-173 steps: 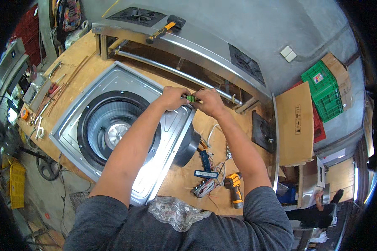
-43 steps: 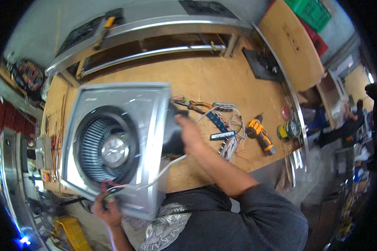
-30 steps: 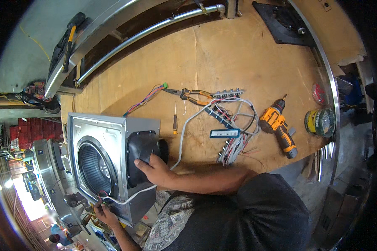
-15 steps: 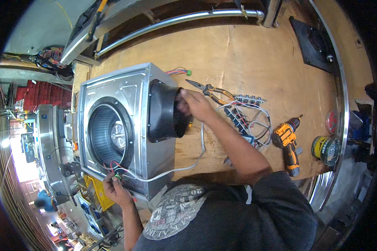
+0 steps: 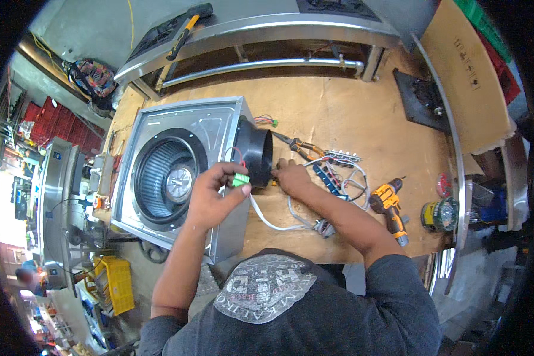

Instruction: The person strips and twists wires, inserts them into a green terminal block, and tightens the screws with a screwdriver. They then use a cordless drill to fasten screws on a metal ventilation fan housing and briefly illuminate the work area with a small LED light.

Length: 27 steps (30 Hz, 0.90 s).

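A green terminal connector [image 5: 241, 180] with red wires and a white cable is pinched between the thumb and fingers of my left hand [image 5: 216, 196]. That hand is over the right side of a square metal fan housing [image 5: 224, 133]. Inside the housing's round opening sits a ribbed blower wheel [image 5: 154, 178]. A black round duct collar [image 5: 258, 154] juts from its right side. My right hand [image 5: 292, 178] is low beside the collar's mouth, fingers curled down next to a small orange thing [image 5: 274, 183]. What those fingers hold, if anything, is hidden.
Right of the collar lie long-nose pliers [image 5: 302, 147], a terminal strip [image 5: 343, 155], a wired circuit board [image 5: 329, 180] and a cordless drill [image 5: 388, 202]. A tin [image 5: 439, 215] stands near the bench's right edge. A hammer [image 5: 184, 35] rests on the metal stand behind.
My left hand has raised the green connector from the housing's near edge, up and to the right. My right hand has moved from the collar's mouth down beside it. The view has shifted.
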Each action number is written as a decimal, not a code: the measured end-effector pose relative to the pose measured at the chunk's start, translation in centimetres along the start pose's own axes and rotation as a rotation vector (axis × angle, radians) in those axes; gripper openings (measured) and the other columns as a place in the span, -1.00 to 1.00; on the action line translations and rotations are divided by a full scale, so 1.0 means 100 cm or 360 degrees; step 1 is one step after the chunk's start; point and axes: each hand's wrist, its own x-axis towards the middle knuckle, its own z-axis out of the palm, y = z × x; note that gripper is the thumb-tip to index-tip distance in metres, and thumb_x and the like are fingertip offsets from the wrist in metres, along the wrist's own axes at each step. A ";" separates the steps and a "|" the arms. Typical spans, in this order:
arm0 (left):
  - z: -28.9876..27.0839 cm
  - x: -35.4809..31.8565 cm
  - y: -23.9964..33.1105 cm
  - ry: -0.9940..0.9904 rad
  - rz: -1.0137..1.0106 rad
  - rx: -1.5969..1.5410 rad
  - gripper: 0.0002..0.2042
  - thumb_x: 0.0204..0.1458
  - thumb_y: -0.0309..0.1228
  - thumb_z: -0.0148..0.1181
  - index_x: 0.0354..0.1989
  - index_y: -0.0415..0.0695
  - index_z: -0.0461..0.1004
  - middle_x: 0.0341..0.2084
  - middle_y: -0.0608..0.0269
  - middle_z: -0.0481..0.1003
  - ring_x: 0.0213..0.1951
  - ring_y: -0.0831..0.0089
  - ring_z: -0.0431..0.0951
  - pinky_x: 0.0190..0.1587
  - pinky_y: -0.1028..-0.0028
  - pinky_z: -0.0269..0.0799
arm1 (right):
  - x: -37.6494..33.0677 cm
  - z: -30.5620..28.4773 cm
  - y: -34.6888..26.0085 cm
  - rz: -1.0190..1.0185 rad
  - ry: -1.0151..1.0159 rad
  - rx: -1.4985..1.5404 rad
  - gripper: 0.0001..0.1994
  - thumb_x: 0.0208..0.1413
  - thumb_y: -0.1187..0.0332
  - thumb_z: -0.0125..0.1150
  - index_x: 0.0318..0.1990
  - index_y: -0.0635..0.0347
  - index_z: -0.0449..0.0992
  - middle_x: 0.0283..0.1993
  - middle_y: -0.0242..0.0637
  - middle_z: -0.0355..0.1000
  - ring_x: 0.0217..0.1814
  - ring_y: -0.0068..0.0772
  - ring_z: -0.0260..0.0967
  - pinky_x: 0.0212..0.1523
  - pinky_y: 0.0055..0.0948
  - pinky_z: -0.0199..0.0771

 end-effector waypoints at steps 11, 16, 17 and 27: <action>0.012 0.024 -0.032 -0.0429 0.0079 -0.0654 -0.74 0.06 -0.57 0.33 -0.10 -0.21 0.45 -0.33 0.33 0.55 -0.27 0.61 0.56 -0.17 0.55 0.50 | -0.012 0.008 -0.004 -0.0212 -0.0179 -0.0222 -0.72 0.08 0.31 0.15 -0.04 0.10 0.52 0.07 -0.15 0.36 0.02 0.00 0.44 -0.13 -0.15 0.61; 0.008 0.024 -0.043 -0.0451 0.0042 -0.0784 -0.75 0.03 -0.59 0.35 -0.13 -0.20 0.46 -0.32 0.29 0.56 -0.26 0.61 0.56 -0.20 0.56 0.50 | -0.037 -0.010 0.009 -0.0108 0.0061 0.0203 -0.71 0.09 0.35 0.19 -0.01 0.12 0.49 -0.06 -0.07 0.45 -0.07 0.08 0.48 -0.15 -0.14 0.56; 0.010 0.024 -0.047 -0.0454 0.0066 -0.0818 -0.76 0.02 -0.59 0.36 -0.15 -0.21 0.47 -0.35 0.30 0.54 -0.28 0.61 0.56 -0.24 0.56 0.49 | -0.046 -0.028 0.011 0.0060 0.0148 0.0373 -0.72 0.11 0.38 0.19 -0.01 0.13 0.49 -0.08 -0.05 0.48 -0.09 0.10 0.49 -0.14 -0.14 0.55; 0.011 0.018 -0.037 -0.0432 -0.0108 -0.0473 -0.72 0.04 -0.57 0.34 -0.05 -0.28 0.55 -0.33 0.29 0.56 -0.29 0.60 0.57 -0.22 0.56 0.54 | -0.115 -0.214 -0.076 -0.0473 0.1693 0.1230 -0.57 0.29 0.48 0.09 0.28 0.33 0.26 -0.10 -0.09 0.49 -0.15 -0.48 0.45 -0.13 -0.45 0.54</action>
